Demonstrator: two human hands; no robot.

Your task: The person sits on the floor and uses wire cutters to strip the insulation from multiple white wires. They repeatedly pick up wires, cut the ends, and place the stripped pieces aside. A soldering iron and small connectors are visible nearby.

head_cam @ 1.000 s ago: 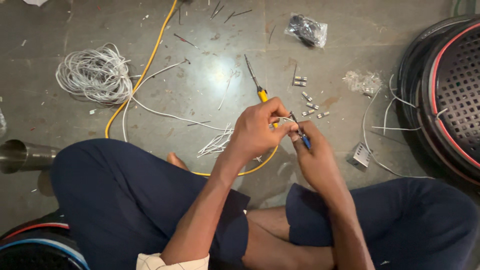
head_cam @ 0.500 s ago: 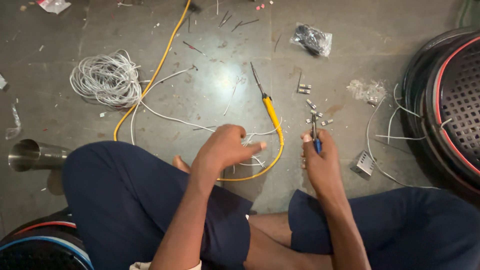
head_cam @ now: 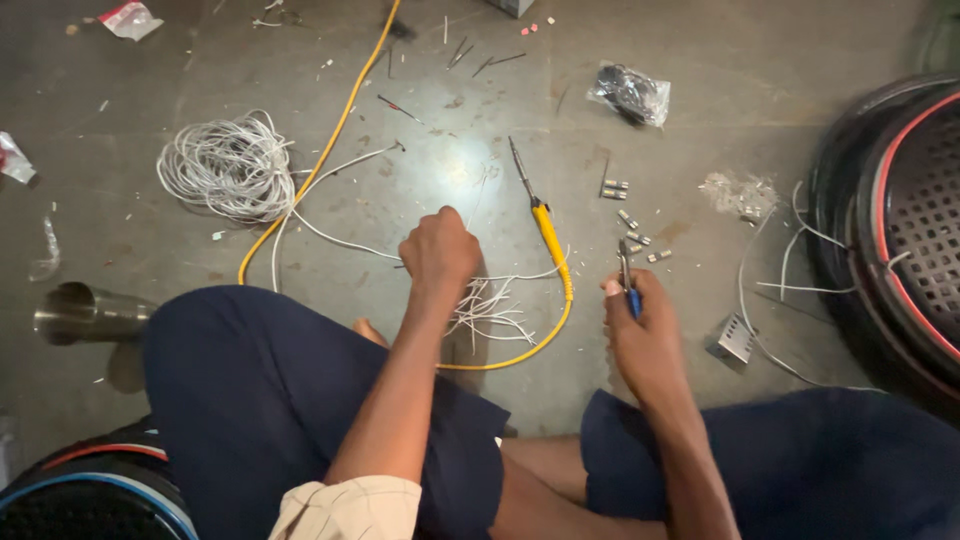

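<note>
Clear plastic packet point(head_cam: 628, 94) lies beyond the right hand point(head_cam: 645, 335) gripping pliers point(head_cam: 627, 277).

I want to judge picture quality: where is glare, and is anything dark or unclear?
Head view: bright glare patch on the floor beside the soldering iron; left hand and right hand fairly sharp; frame corners dim, small metal parts hard to make out.
</note>
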